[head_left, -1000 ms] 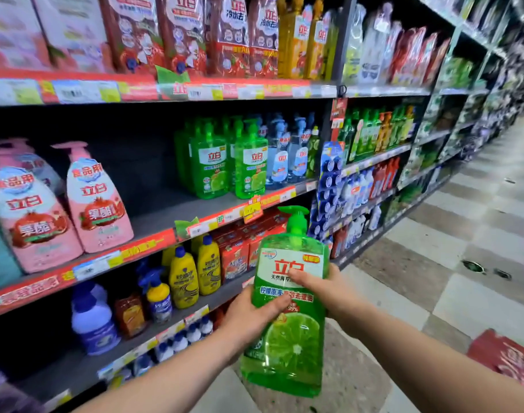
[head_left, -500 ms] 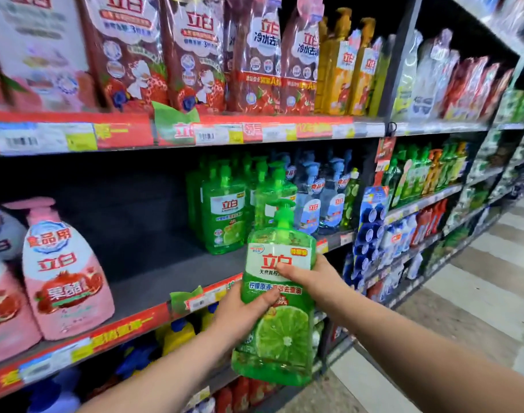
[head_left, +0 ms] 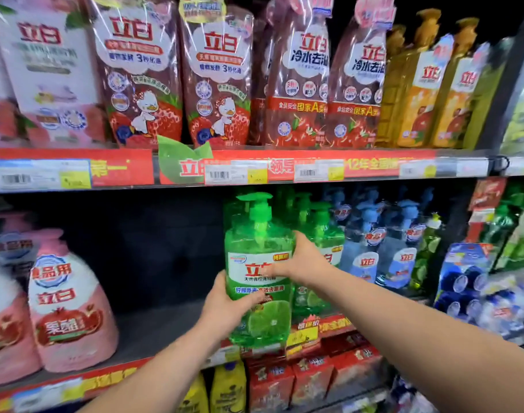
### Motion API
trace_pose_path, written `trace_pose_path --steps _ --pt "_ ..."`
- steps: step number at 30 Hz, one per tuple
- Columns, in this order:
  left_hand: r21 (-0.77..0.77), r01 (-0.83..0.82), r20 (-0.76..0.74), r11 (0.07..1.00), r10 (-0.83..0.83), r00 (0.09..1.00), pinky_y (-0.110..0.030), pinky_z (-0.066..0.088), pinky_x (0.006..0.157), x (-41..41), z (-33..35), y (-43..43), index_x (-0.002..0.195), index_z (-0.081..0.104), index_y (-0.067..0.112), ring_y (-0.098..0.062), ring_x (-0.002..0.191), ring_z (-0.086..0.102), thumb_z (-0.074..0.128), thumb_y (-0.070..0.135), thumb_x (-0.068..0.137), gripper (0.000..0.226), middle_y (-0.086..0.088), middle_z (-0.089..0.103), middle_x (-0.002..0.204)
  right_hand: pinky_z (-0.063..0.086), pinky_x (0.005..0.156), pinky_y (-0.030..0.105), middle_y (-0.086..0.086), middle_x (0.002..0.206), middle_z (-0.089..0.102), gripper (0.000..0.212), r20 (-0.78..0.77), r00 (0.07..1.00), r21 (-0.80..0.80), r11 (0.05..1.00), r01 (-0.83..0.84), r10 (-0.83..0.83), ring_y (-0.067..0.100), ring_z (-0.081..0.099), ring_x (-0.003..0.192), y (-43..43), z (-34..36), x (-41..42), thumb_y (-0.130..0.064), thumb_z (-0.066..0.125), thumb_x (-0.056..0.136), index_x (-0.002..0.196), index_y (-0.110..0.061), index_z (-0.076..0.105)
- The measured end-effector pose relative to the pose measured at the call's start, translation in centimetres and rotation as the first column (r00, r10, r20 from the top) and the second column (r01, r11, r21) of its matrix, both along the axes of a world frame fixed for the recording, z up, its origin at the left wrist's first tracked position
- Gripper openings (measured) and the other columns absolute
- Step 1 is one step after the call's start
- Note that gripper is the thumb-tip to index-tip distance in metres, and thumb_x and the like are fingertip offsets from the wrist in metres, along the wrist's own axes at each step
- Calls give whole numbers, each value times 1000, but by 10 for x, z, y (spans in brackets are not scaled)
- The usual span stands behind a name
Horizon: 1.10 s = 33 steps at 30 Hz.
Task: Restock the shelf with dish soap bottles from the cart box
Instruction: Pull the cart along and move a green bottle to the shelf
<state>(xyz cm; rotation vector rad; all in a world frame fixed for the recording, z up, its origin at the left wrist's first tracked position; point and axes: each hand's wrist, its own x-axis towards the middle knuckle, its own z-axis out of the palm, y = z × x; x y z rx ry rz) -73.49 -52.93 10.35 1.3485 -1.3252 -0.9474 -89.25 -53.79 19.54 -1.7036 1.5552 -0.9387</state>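
Green dish soap bottle (head_left: 259, 281) upright at shelf (head_left: 153, 332) front edge, just left of stocked green row (head_left: 323, 234). Left hand (head_left: 225, 305) grips lower body, right hand (head_left: 302, 260) grips label side. Not released; seating unclear. Gap to left unfilled. Cart box not in view.

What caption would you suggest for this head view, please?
Left hand and right hand hold a green dish soap bottle at the shelf, beside matching bottles.

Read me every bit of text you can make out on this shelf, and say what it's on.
"立白": green bottle
"3秒化油": strawberry pouches
"冷水去油": dark red pouches
"食品用", "果醋": pink bottle
"12年全国": red shelf strip
Too small to read: price tags
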Motion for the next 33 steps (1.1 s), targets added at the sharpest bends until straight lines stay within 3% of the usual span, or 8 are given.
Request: trace_pose_path --steps 3,7,10,13,16,22,26,33 --pt "12 -45 -2 999 45 999 -23 49 71 -7 -3 -16 120 45 26 -9 91 62 82 25 67 65 11 64 100 45 96 32 6 129 55 94 -33 999 11 1000 -11 11 18 54 106 -19 -6 -2 -22 87 61 137 -9 33" --pt "31 -83 29 996 82 996 -22 49 69 -13 -14 -32 120 49 21 -6 88 62 85 22 63 67 11 65 96 39 101 33 12 147 38 113 -110 994 41 999 -11 16 27 43 130 -39 -10 -5 -25 85 64 149 -15 10" --pt "43 -93 48 995 91 995 -28 52 76 -17 -24 -41 123 47 17 -10 91 63 85 19 62 71 7 66 99 38 101 32 13 149 35 108 -277 960 66 997 -30 47 28 40 133 -48 -9 -9 -30 82 68 149 -15 11" --pt "32 -114 74 993 111 991 -20 46 69 -20 -28 -49 123 46 16 -9 90 60 85 21 64 71 7 64 101 42 100 36 9 142 41 83 -521 853 -82 994 -77 24 27 48 125 -51 4 -10 -34 75 75 144 -16 32" --pt "51 -135 96 990 130 987 -26 46 75 -20 -31 -56 125 43 14 -14 92 59 84 19 65 73 0 64 107 49 84 37 6 125 53 58 -738 675 -204 952 -227 2 28 57 109 -54 20 -6 -34 69 79 129 -15 50" --pt "114 -54 156 992 35 987 -45 53 86 -21 -30 -69 133 33 14 -21 101 61 82 23 68 82 -1 61 110 48 73 35 6 115 62 45 -887 463 -124 960 -253 7 29 60 105 -66 24 -16 -35 66 83 120 -12 55" --pt "115 -43 183 992 22 983 -44 53 86 -24 -34 -75 132 36 15 -22 101 61 81 26 69 79 -3 63 113 48 73 35 7 115 65 43 -889 455 -177 951 -255 -44 30 60 106 -70 15 -22 -39 63 85 119 -13 58" --pt "61 -100 218 993 85 972 -28 48 79 -26 -44 -74 129 38 16 -15 95 58 80 33 69 76 0 63 114 49 88 38 6 131 60 62 -814 579 -215 947 -238 -39 24 50 125 -74 5 -35 -47 63 83 139 -28 45"
